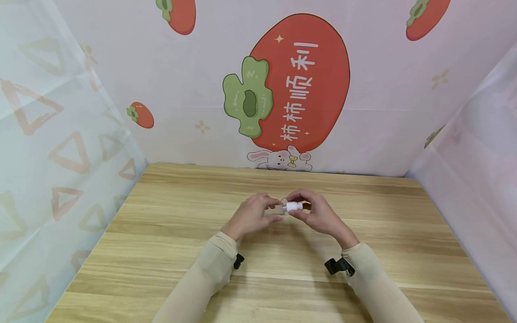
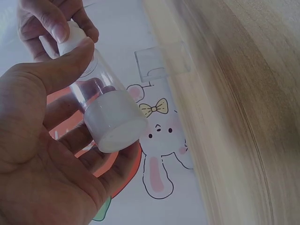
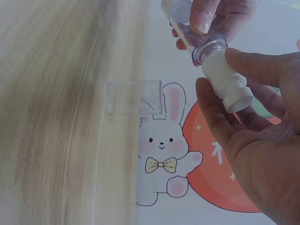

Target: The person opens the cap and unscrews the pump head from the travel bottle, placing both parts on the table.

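Near the middle of the table, my left hand (image 1: 251,214) holds a small clear pump bottle (image 2: 107,75) with thumb and fingers about its see-through body. The bottle lies tilted, its white base (image 2: 115,123) showing in the left wrist view. At the other end, my right hand (image 1: 321,214) pinches the white pump top (image 3: 224,75) between thumb and fingers. In the right wrist view the pump top meets the clear neck of the bottle; whether it is fully tight I cannot tell. Behind the hands, a clear cylindrical cap (image 3: 133,98) stands on the table.
The wood-grain table (image 1: 169,251) ends at a back wall sheet (image 1: 194,143) printed with persimmons and a rabbit. Patterned sheets hang at the left (image 1: 60,148) and right (image 1: 480,157) sides. Black straps with small cameras (image 1: 338,266) sit at the wrists.
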`<state>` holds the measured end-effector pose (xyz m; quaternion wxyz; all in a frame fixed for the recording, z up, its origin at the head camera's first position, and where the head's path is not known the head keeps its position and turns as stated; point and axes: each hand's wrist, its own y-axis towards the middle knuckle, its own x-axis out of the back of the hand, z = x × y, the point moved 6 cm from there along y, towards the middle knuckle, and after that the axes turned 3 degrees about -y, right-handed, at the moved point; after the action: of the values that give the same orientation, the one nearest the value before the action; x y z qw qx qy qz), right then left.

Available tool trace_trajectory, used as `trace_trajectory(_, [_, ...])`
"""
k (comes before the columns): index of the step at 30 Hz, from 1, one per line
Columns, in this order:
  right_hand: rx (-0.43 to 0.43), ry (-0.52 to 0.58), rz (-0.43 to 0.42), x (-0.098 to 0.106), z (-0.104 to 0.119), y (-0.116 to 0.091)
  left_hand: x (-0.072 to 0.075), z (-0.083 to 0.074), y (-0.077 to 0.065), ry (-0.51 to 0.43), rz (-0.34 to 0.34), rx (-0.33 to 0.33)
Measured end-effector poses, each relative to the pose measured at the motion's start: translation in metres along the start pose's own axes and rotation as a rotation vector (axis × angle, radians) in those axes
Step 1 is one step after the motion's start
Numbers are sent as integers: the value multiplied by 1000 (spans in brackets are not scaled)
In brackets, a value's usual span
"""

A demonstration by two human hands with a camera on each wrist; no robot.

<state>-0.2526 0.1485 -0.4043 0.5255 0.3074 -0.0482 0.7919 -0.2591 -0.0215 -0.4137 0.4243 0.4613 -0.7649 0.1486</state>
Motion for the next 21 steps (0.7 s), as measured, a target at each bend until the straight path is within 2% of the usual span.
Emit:
trace_trajectory(11, [-27,-42,-1,6,-6,-4,1,6,-2,0,0,46])
trace_trajectory(21, [-71,-101,-73,13,-17,-6,7,8,-4,-11,-13,92])
